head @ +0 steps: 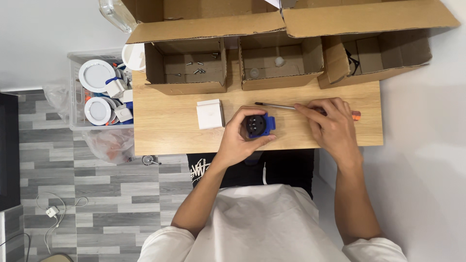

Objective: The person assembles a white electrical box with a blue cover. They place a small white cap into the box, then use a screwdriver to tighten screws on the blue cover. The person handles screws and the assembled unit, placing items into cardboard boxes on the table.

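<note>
Here, left hand (238, 140) grips the blue socket (258, 125) on the table (165, 126) (front edge, beside a white box (209, 114)), right hand (330, 125) closed over a screwdriver (279, 106) lying flat.

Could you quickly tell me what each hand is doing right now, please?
Left hand: closed around a blue and black socket part.
Right hand: resting on a screwdriver lying on the wooden table; grip cannot be told.

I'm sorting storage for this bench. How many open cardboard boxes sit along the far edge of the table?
3: the left box holding screws, the middle box with small pale parts, the right box with something dark inside. Others may lie beyond the frame.
</note>
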